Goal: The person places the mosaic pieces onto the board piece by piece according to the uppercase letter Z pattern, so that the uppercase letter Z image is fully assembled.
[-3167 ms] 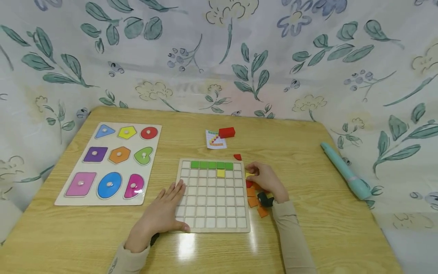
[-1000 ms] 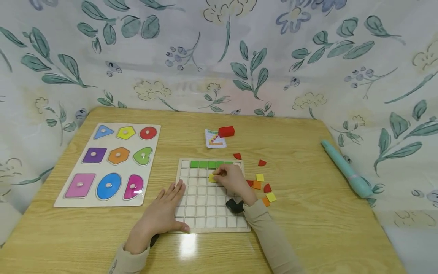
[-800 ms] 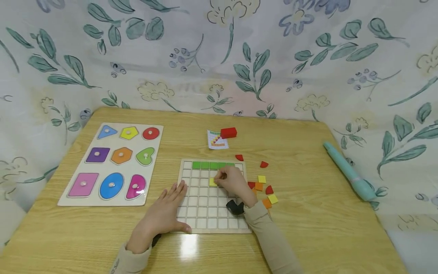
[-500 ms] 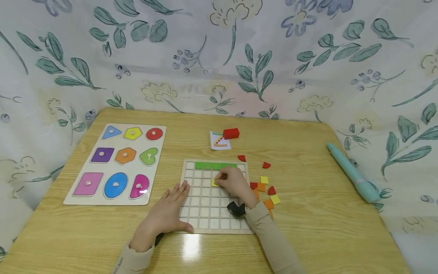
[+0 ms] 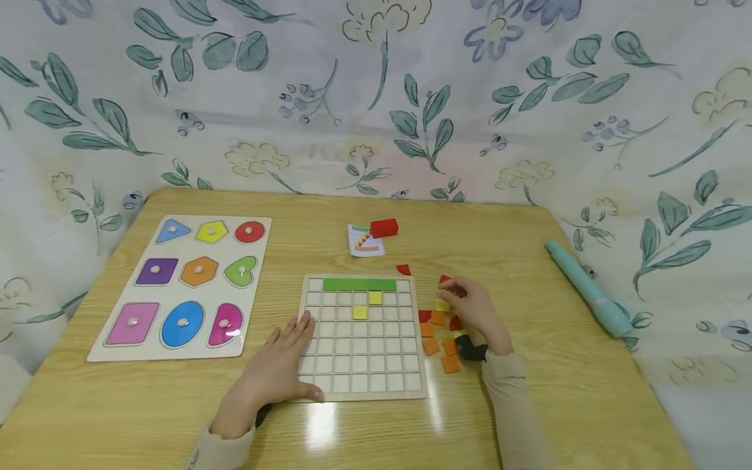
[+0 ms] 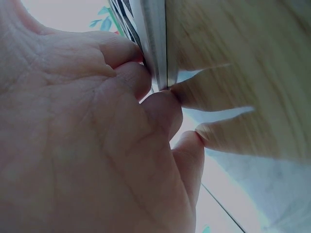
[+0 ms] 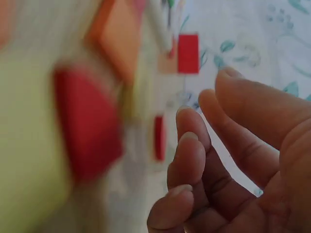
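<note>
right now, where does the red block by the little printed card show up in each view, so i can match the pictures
Head: the red block is near the centre, at the printed card's upper right corner.
Left wrist: can't be made out.
Right wrist: likely the red rectangle, upper centre-right.
Shared landmark: floral cloth, across the top in head, upper left in left wrist, upper right in right wrist.

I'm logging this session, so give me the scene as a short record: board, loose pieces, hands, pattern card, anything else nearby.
Grid board: five green tiles in the top row; two yellow tiles step diagonally below
Loose pieces: red, orange, yellow; mostly right of the board
Left hand: rests on the board's left edge
Right hand: over the loose pieces, no piece visible in its grip
Pattern card: beyond the board, red block at its corner
Nearby: shape puzzle, left
</note>
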`<act>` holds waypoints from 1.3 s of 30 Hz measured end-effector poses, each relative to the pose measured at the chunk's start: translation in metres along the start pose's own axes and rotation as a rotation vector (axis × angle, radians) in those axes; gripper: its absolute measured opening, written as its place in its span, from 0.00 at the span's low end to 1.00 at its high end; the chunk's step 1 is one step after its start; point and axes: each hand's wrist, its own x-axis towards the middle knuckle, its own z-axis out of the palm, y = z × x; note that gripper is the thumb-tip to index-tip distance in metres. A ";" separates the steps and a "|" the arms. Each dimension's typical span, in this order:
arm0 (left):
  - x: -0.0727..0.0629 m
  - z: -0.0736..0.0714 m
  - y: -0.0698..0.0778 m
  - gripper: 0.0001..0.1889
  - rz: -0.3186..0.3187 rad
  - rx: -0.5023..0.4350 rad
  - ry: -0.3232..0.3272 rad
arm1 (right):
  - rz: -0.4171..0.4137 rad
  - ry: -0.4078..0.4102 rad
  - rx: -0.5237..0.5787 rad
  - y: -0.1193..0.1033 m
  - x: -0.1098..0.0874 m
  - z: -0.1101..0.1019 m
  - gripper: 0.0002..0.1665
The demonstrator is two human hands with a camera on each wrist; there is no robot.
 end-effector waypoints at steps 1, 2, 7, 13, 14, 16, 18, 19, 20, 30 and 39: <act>0.000 0.000 0.000 0.68 0.000 0.003 -0.001 | 0.009 -0.008 -0.016 0.006 -0.002 -0.003 0.12; 0.000 0.000 -0.001 0.68 -0.002 0.006 -0.002 | 0.009 -0.022 -0.034 0.011 -0.004 -0.005 0.13; 0.000 0.000 -0.001 0.68 0.000 0.020 0.002 | -0.027 -0.065 -0.102 0.024 -0.006 -0.007 0.16; 0.000 -0.001 0.001 0.67 -0.003 0.006 -0.001 | 0.022 -0.048 -0.089 0.018 -0.004 -0.003 0.11; 0.000 -0.001 0.001 0.67 -0.005 0.005 -0.003 | 0.033 -0.036 -0.082 0.016 -0.004 -0.002 0.11; 0.000 -0.001 0.001 0.67 -0.005 0.007 -0.004 | 0.036 -0.012 -0.060 0.010 -0.003 0.001 0.10; -0.001 -0.002 0.001 0.68 -0.004 0.013 -0.001 | 0.020 0.023 -0.031 0.002 -0.001 0.006 0.10; -0.001 -0.002 0.001 0.68 -0.002 0.017 0.002 | 0.004 0.037 -0.013 -0.003 0.001 0.010 0.10; -0.001 -0.002 0.001 0.68 -0.001 0.021 0.003 | -0.001 0.044 0.009 -0.008 0.002 0.014 0.10; -0.002 -0.003 0.001 0.68 0.004 0.029 0.004 | -0.081 -0.117 0.121 -0.063 0.010 0.067 0.05; -0.003 -0.002 0.001 0.68 0.001 0.026 0.000 | -0.146 -0.175 0.123 -0.093 0.002 0.103 0.02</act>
